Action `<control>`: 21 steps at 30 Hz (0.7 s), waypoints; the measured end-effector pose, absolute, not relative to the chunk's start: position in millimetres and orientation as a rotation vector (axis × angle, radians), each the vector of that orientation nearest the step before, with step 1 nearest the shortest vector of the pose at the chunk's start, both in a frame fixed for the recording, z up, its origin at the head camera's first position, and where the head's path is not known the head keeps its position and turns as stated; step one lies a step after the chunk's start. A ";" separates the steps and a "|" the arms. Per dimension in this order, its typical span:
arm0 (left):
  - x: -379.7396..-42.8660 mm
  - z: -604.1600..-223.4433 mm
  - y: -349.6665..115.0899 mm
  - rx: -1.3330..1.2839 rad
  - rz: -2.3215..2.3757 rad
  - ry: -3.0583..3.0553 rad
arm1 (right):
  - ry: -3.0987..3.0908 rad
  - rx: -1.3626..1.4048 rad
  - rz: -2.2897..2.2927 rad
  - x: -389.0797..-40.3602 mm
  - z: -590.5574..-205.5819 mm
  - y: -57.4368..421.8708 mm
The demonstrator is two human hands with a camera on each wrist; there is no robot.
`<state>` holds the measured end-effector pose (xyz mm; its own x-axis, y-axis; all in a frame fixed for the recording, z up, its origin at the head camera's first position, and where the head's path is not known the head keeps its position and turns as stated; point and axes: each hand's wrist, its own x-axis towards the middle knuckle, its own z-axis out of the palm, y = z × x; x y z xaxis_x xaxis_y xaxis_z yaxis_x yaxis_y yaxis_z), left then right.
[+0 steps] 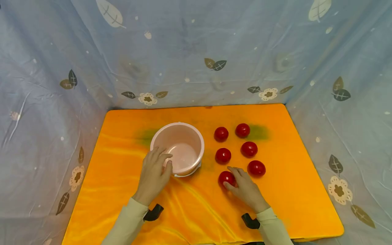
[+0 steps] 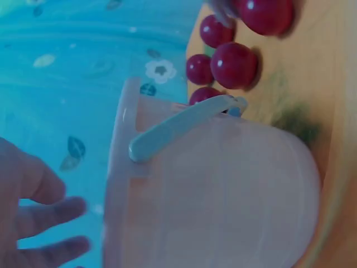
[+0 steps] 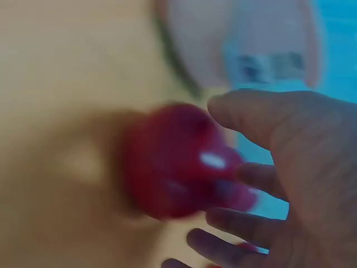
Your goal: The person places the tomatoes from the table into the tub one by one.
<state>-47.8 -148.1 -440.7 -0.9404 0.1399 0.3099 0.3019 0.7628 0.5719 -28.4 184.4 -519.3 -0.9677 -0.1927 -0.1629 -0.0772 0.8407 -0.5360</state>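
A pale pink bucket (image 1: 196, 163) stands upright left of centre, with its handle (image 2: 178, 128) hanging at one side. My left hand (image 1: 154, 173) is over the bucket's near left rim, fingers spread. In the left wrist view its fingers (image 2: 53, 215) show a gap to the rim. My right hand (image 1: 246, 190) is at the nearest glossy red ball (image 1: 226, 178), thumb on one side and fingers on the other. The right wrist view shows this ball (image 3: 173, 162) blurred, with the fingers loosely bent beside it. Firm contact cannot be made out, nor whether the ball is a fruit.
Several more red balls lie right of the bucket, among them one at the far right (image 1: 242, 130) and one beside my right hand (image 1: 256, 168). A wrinkled orange cloth (image 1: 122, 177) covers the table. Patterned blue-grey curtains (image 1: 190, 51) enclose the back and sides.
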 end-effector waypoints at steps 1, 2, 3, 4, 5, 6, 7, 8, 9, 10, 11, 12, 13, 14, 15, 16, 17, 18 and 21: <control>-47.2 -443.2 -150.7 -0.312 -1.002 -2.686 | 2.807 -0.214 -0.770 -27.4 -525.1 181.3; -46.0 -445.8 -153.7 -0.261 -1.072 -2.660 | 2.813 -0.213 -0.743 -26.9 -530.5 178.8; -44.8 -448.4 -156.9 -0.197 -1.156 -2.622 | 2.823 -0.213 -0.725 -26.7 -534.9 176.5; -43.9 -451.3 -160.3 -0.120 -1.236 -2.585 | 2.832 -0.208 -0.722 -26.5 -538.2 174.3; -43.1 -453.9 -163.6 -0.043 -1.313 -2.551 | 2.844 -0.201 -0.726 -26.7 -540.8 172.5; -42.4 -456.0 -166.5 0.035 -1.376 -2.531 | 2.861 -0.204 -0.732 -27.0 -542.7 171.3; -42.0 -457.8 -168.8 0.107 -1.439 -2.523 | 2.870 -0.204 -0.737 -27.4 -544.0 170.2; -41.7 -458.4 -170.2 0.167 -1.501 -2.526 | 2.879 -0.208 -0.738 -27.8 -545.3 169.6; -41.5 -458.6 -170.8 0.209 -1.549 -2.545 | 2.884 -0.211 -0.736 -27.9 -545.6 168.8; -41.1 -458.1 -170.2 0.232 -1.591 -2.578 | 2.887 -0.210 -0.734 -28.0 -546.0 168.4; -40.5 -457.1 -169.1 0.245 -1.630 -2.613 | 2.888 -0.209 -0.732 -28.1 -546.4 168.1; -40.0 -456.1 -167.7 0.246 -1.666 -2.643 | 2.889 -0.206 -0.730 -28.2 -546.6 167.7; -39.5 -455.3 -166.2 0.247 -1.709 -2.651 | 2.887 -0.197 -0.728 -28.4 -546.9 167.2; -39.3 -454.9 -164.7 0.243 -1.739 -2.652 | 2.886 -0.191 -0.729 -28.6 -547.2 166.9; -39.5 -455.0 -163.3 0.239 -1.767 -2.642 | 2.879 -0.180 -0.739 -28.9 -547.4 166.4; -40.1 -455.3 -162.3 0.236 -1.794 -2.622 | 2.873 -0.173 -0.751 -29.3 -547.7 166.0; -41.1 -456.4 -161.8 0.239 -1.813 -2.599 | 2.867 -0.168 -0.762 -29.9 -547.6 165.9; -42.7 -459.3 -161.7 0.239 -1.831 -2.574 | 2.855 -0.160 -0.781 -30.8 -547.2 165.8; -48.1 -470.2 -162.0 0.240 -1.845 -2.524 | 2.811 -0.158 -0.857 -36.2 -540.8 166.0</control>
